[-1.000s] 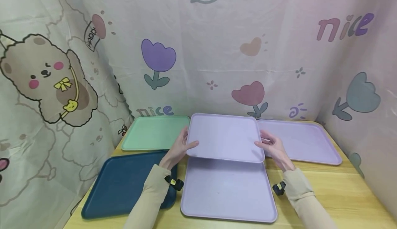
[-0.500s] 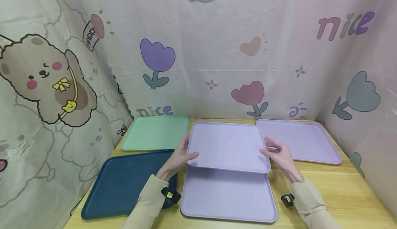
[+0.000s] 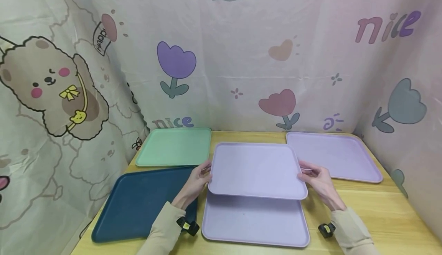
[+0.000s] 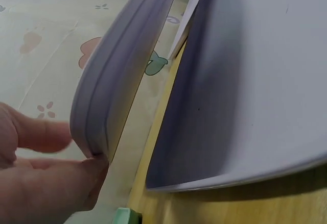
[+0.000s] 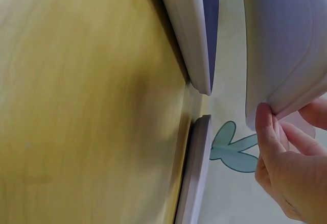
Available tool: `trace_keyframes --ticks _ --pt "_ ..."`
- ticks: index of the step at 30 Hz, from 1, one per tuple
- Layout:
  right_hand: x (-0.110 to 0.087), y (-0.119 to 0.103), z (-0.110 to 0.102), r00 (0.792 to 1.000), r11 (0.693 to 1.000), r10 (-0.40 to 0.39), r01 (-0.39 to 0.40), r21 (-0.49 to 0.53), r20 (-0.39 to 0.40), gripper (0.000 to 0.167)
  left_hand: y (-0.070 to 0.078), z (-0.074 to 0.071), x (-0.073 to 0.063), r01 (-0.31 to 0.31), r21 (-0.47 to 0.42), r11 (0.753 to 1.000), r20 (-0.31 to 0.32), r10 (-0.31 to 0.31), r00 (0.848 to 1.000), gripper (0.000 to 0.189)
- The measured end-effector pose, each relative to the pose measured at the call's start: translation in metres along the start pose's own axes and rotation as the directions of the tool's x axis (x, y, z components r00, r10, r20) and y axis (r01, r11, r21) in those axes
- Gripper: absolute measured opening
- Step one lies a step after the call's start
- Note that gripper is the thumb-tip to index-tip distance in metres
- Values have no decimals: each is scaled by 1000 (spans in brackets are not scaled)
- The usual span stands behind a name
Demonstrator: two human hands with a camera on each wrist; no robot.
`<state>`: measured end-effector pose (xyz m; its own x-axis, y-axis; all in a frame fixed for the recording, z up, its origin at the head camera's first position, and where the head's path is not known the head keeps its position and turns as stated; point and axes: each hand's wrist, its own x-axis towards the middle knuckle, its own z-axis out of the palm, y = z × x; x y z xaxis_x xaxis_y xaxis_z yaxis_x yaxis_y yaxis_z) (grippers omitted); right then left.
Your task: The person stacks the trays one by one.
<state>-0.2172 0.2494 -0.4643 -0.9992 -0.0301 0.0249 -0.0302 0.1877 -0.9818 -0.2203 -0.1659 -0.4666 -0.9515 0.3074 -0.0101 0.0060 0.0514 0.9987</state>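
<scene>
In the head view, the smooth, matte held tray, a pale lilac rectangle with rounded corners, was raised over the far part of a similar lower tray. The left hand and the right hand gripped its opposite short sides, thumbs and fingers closed in on the rim. Around them, on the grained wooden table, lay a green tray, a navy tray and another lilac tray; the navy one sat just beside the left forearm, while wood stretched away right of the lower tray.

In the left wrist view, thumb and fingers pinched a corner of the stepped rim, with a gap between both trays.

In the right wrist view, fingertips pinched the other side's edge, apart from the tabletop, before printed cloth.
</scene>
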Motion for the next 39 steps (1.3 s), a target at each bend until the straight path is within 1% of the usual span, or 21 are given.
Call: trace_keyframes --ticks 4,5,11,17,23,26,29,33,37,39 --pt "-1 -1 -1 1000 1000 -9 9 -4 11 64 -2 0 0 -13 7 1000 -46 13 999 65" --pt "-1 -2 -1 1000 1000 -13 13 -9 13 64 -3 -1 0 -8 4 1000 -54 8 999 65" --pt "-2 -5 -1 999 997 -40 40 -60 4 61 -3 -4 0 25 -21 999 -57 -26 998 67" --pt "-5 -6 -3 1000 993 -8 10 -114 12 58 -5 -9 -5 23 55 998 -68 -19 997 61" --pt "-6 -5 -6 998 989 19 -11 -146 52 55 -8 -13 -7 28 106 994 -73 -20 997 56" --pt "-7 -3 -7 997 983 22 -8 -186 71 52 -9 -15 -8 26 139 990 -77 -15 997 54" --pt "-8 0 -9 995 979 30 -9 -204 100 49 -11 -19 -10 50 155 987 -93 -35 995 51" --pt "-10 3 -12 988 980 48 -18 -200 144 48 -12 -21 -11 103 176 979 -141 -78 987 47" --pt "-10 5 -14 981 984 61 -28 -174 183 46 -11 -21 -12 124 211 970 -184 -85 979 41" --pt "-10 6 -15 975 986 66 -31 -163 212 44 -10 -21 -13 134 201 970 -189 -96 977 39"
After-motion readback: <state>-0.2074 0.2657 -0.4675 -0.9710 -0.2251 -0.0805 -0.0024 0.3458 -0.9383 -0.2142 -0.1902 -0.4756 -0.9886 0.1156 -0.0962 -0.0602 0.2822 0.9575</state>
